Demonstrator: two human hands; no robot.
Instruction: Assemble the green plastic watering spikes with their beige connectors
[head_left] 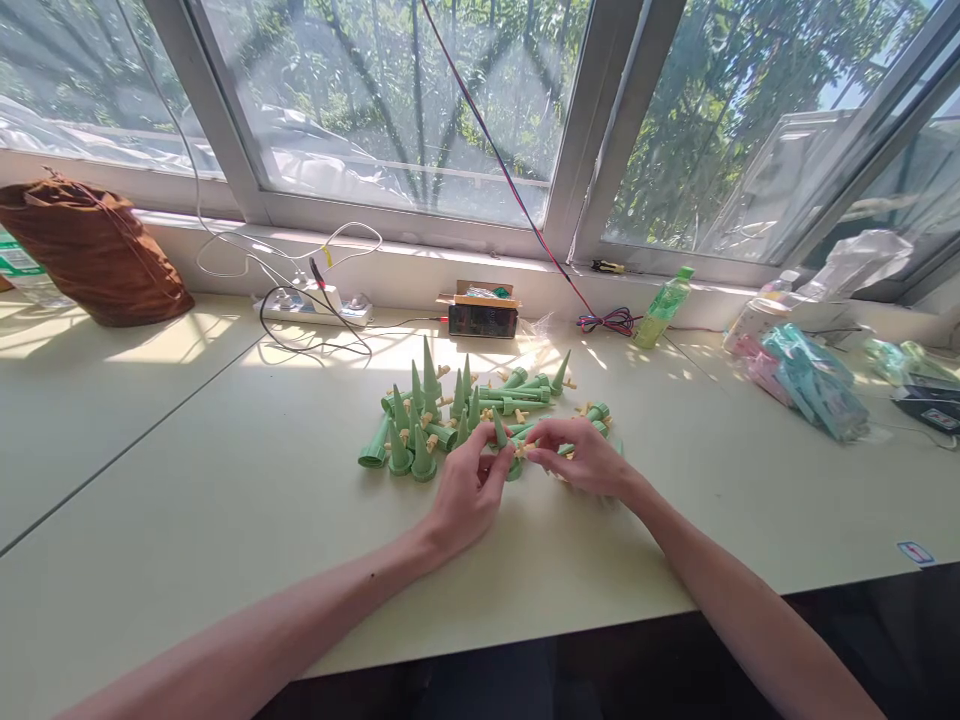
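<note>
My left hand (466, 492) is closed around a green plant watering spike (500, 430), whose pointed tip stands upward. From the other side, my right hand (581, 455) pinches a small yellow valve (527, 452) at the side of this spike. Whether the valve is seated in the spike cannot be made out. Just beyond my hands lies a group of similar green spikes (424, 465). Several stand on their wide ribbed ends and others lie on their sides, many with yellow valves attached. My fingers hide part of the held spike.
Along the window side are a power strip (315, 308) with tangled cables, a dark digital device (482, 319), and a green bottle (666, 308). A brown bag (94, 250) stands far left. Plastic packages (814, 380) lie at right. The table's front edge runs below my forearms.
</note>
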